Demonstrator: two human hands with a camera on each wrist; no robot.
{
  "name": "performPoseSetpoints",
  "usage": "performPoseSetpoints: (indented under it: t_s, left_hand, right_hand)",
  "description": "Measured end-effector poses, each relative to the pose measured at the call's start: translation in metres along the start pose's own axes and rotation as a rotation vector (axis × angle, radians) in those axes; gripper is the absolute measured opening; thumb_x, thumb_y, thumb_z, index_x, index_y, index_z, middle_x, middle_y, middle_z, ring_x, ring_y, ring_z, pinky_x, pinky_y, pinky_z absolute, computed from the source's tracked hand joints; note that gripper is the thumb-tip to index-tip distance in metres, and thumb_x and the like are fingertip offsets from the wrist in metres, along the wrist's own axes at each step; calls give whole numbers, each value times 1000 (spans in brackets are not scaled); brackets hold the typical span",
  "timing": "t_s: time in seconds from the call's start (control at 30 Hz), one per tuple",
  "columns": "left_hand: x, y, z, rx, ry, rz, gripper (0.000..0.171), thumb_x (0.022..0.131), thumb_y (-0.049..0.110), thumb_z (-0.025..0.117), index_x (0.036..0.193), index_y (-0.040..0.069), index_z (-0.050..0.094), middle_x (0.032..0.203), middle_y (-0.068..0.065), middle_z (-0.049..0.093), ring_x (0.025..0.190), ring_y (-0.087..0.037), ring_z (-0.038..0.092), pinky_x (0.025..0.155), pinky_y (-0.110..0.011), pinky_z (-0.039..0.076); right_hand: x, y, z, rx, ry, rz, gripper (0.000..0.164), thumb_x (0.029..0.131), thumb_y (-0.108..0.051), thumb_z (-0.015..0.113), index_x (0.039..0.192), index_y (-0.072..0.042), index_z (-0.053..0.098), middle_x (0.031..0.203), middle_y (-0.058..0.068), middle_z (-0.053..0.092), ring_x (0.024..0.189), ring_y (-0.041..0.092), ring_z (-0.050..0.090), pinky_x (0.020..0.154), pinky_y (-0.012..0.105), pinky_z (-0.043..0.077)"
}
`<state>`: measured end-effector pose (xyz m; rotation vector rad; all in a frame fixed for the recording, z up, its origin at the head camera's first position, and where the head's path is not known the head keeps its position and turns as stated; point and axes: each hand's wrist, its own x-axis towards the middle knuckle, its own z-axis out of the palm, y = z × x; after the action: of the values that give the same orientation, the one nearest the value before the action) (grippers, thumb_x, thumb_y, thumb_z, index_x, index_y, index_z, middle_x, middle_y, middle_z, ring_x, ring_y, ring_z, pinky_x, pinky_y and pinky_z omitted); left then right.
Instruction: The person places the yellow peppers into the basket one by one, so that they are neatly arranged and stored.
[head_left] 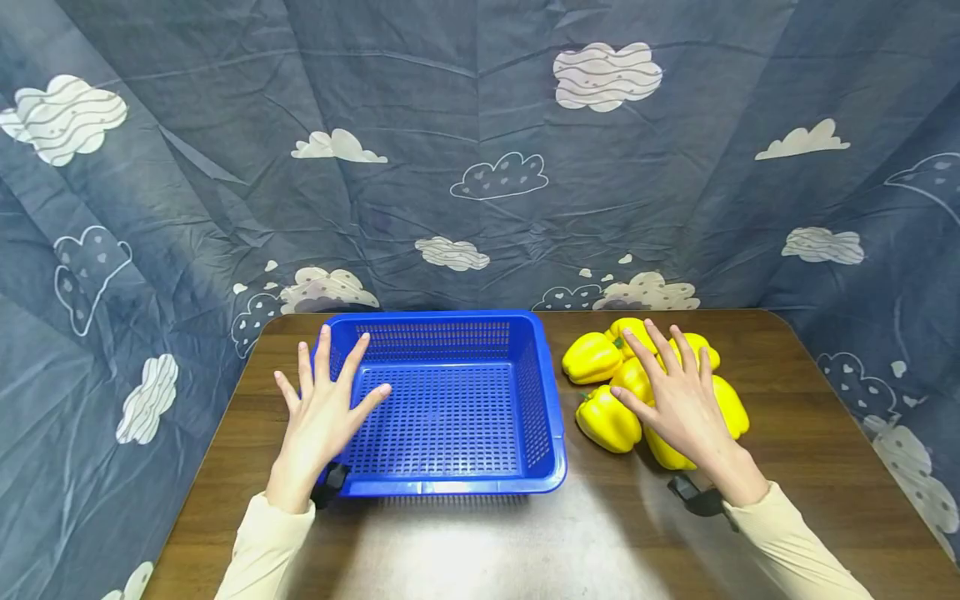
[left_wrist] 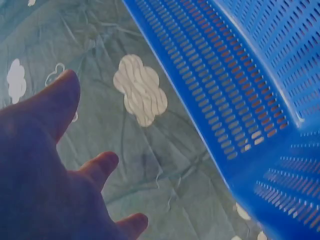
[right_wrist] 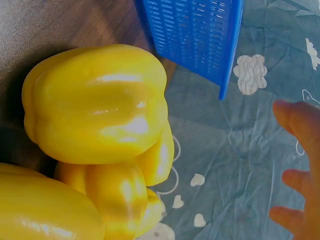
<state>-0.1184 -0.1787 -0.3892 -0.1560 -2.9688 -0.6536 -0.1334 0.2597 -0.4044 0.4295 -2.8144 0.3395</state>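
Note:
A blue plastic basket [head_left: 442, 486] with slotted walls stands on the table, nothing lying in it. Over its left side my left hand [head_left: 318, 425] hovers with fingers spread, holding nothing; in the left wrist view the basket [left_wrist: 200, 115] is beside the fingers. Several yellow bell peppers [head_left: 609, 419] lie in a cluster to the right of the basket. My right hand [head_left: 686, 408] is above that cluster, fingers spread and nothing in them, and covers part of it. The right wrist view shows a large yellow bell pepper [right_wrist: 95, 105] apart from the fingertips [right_wrist: 287, 112].
The brown wooden table [head_left: 810, 467] carries the basket and the peppers. Behind it and at both sides hangs a grey-blue cloth [head_left: 420, 100] with cloud prints. Dark straps [head_left: 701, 498] sit at the wrists.

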Motion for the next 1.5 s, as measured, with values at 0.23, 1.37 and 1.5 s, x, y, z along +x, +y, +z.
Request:
performPoseSetpoints:
  t_s: [0.23,1.37,1.5]
  left_hand:
    - [-7,-13,-14,-25,-14,-6,72,94,54,49,153,26,21,157,-18,-8,138,-46,-13,96,-72,-14]
    - [-24,-122,-18,-663,-166,-21,69,96,18,57,153,8,19,153,-24,19,132,-49,29,90,-16,41]
    - [-23,-129,-11,-732,-190,3,68,97,14,56,152,6,18,150,-31,18,131,-50,28,85,-11,39]
  right_hand:
    - [-2,2,1,25,48,-89,82,81,-37,72,149,-17,32,151,18,26,133,46,22,101,67,17]
    - [-26,15,32,371,-24,-228,91,63,-2,83,143,-4,39,141,20,40,131,26,36,104,29,30]
    - [-29,15,37,355,-49,-212,91,62,-2,83,142,-4,40,141,19,41,129,29,38,96,47,39]
